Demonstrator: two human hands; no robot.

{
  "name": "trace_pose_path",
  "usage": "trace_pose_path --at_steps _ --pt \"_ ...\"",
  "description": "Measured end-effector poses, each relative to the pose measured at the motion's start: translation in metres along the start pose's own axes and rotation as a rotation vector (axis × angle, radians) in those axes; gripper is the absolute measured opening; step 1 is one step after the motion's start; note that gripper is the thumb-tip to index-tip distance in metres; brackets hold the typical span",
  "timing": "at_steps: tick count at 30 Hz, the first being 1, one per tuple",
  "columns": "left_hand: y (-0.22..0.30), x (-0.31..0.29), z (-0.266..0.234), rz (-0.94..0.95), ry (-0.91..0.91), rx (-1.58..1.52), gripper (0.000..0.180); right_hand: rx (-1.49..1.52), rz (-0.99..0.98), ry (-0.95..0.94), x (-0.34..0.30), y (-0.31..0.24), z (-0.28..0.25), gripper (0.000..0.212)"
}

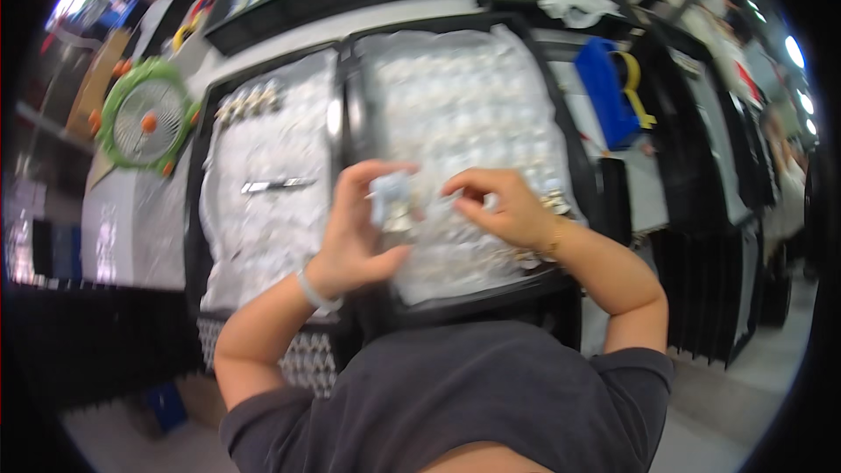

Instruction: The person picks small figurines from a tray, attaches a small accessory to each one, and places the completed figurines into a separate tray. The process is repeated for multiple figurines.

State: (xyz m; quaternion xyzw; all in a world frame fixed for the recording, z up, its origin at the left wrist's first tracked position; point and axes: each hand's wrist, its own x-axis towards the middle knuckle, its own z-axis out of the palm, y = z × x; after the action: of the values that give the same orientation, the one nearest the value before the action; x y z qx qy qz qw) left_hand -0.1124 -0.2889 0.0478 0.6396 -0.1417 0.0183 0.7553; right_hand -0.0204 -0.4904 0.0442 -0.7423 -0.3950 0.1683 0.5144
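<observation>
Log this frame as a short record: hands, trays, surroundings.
left hand: holds a small pale-blue-and-white piece, blurred
left hand position: over the right tray's near-left part
right hand: fingers curled over the right tray; grip unclear
left tray: black, lined; slim black-and-silver tool lying mid-tray, small metallic parts at far left
right tray: black, rows of pale pieces
surroundings: green-and-orange fan left, blue bin right
</observation>
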Motion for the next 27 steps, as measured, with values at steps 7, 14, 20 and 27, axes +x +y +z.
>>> trace_pose_path --at_steps 7,14,20,27 --pt "0.001 -0.003 0.002 0.141 -0.027 0.235 0.076 0.025 -0.010 0.012 0.002 -0.001 0.002 0.010" --pt "0.006 0.002 0.007 0.315 -0.192 1.036 0.073 0.020 -0.028 -0.203 -0.008 -0.007 0.016 0.017" --pt "0.004 0.000 0.013 0.335 0.053 0.836 0.072 0.527 0.228 -0.308 -0.006 0.000 0.018 0.019" --pt "0.001 -0.005 0.011 0.372 -0.067 0.784 0.069 0.580 0.222 -0.441 -0.006 0.009 0.023 0.026"
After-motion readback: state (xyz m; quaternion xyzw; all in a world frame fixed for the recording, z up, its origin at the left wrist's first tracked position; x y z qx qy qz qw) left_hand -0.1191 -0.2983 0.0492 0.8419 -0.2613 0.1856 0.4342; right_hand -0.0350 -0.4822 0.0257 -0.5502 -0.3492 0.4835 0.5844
